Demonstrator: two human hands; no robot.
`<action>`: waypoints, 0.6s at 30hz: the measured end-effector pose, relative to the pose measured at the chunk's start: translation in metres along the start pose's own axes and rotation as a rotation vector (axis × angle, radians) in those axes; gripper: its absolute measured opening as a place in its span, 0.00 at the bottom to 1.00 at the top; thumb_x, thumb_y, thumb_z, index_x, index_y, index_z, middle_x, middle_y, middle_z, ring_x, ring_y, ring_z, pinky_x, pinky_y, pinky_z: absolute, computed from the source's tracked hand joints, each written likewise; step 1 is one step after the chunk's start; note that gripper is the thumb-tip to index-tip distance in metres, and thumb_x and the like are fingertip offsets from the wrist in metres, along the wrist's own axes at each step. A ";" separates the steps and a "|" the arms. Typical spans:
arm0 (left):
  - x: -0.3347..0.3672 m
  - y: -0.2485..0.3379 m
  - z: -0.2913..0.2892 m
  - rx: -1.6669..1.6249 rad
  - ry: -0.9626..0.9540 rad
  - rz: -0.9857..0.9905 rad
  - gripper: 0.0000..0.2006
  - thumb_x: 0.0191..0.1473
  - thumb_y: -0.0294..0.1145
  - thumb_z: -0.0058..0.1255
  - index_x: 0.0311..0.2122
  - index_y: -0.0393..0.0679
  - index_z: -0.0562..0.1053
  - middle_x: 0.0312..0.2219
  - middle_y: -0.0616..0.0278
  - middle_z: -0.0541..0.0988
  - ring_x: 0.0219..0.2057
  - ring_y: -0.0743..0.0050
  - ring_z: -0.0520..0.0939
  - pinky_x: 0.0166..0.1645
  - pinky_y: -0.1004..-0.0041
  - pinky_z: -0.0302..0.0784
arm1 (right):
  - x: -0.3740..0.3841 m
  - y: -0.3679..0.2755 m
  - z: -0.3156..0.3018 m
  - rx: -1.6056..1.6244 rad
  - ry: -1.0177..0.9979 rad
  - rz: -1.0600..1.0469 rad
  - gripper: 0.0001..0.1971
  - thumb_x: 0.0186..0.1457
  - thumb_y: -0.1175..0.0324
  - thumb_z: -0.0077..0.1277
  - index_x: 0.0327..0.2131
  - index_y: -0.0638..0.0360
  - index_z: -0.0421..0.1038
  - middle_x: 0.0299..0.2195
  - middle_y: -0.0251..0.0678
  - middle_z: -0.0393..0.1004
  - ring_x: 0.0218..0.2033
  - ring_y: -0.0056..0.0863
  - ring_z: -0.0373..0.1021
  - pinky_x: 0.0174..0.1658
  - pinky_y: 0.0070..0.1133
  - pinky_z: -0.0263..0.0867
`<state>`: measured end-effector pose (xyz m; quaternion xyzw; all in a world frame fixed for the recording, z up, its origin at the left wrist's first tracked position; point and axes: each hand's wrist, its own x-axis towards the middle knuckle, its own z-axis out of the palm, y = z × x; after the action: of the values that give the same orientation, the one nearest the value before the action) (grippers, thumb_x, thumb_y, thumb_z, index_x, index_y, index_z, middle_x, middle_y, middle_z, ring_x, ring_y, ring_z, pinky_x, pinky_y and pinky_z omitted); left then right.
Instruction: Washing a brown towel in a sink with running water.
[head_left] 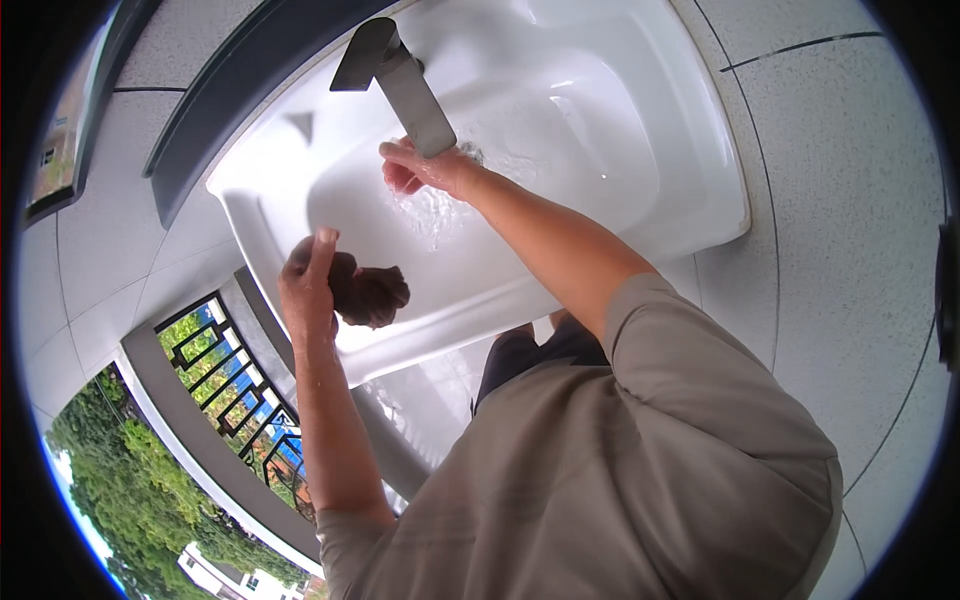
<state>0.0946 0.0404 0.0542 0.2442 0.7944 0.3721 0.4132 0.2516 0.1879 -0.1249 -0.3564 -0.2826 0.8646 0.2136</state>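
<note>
At the left side of the white washbasin (pixel 690 205), my left hand (pixel 308 285) is closed around a dark brown, bunched cloth (pixel 372 295). The cloth sags over the basin's near left part; its exact kind cannot be made out. Under the spout of the grey metal faucet (pixel 418 105), my right hand (pixel 420 170) is held in running water with nothing visible in it. Its thumb stands apart from the loosely bent, wet fingers, which are partly smeared by splashing. Water (pixel 432 215) spreads over the basin floor below that hand.
A dark curved frame edge (pixel 200 130) runs behind the basin at the upper left. Pale tiled wall (pixel 840 200) borders the basin on the right. Black window bars (pixel 235 385) with greenery beyond are at the lower left. The basin's near rim is close to my body.
</note>
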 end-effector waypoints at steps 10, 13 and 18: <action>0.106 -0.063 0.185 -0.853 -0.617 -0.186 0.22 0.54 0.46 0.71 0.44 0.45 0.73 0.33 0.61 0.76 0.38 0.67 0.80 0.45 0.62 0.80 | -0.112 -0.023 -0.059 -0.122 -0.050 0.180 0.27 0.58 0.61 0.66 0.55 0.65 0.68 0.40 0.40 0.79 0.38 0.34 0.80 0.43 0.32 0.78; 0.117 -0.049 0.196 -0.637 -0.643 -0.208 0.23 0.54 0.49 0.70 0.44 0.46 0.73 0.34 0.62 0.76 0.36 0.70 0.80 0.41 0.67 0.81 | -0.099 -0.010 -0.062 -0.335 0.161 0.033 0.24 0.52 0.67 0.63 0.50 0.66 0.69 0.36 0.39 0.78 0.33 0.26 0.76 0.37 0.29 0.74; 0.108 -0.035 0.200 -0.445 -0.514 -0.080 0.22 0.53 0.48 0.69 0.45 0.44 0.77 0.37 0.63 0.77 0.37 0.70 0.78 0.44 0.68 0.78 | -0.089 0.006 -0.056 -0.714 0.561 -0.261 0.31 0.52 0.58 0.69 0.52 0.67 0.67 0.38 0.41 0.81 0.37 0.31 0.78 0.40 0.27 0.74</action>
<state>0.2008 0.1718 -0.1013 0.2027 0.5724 0.4462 0.6573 0.3506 0.1516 -0.1175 -0.5888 -0.5362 0.5495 0.2527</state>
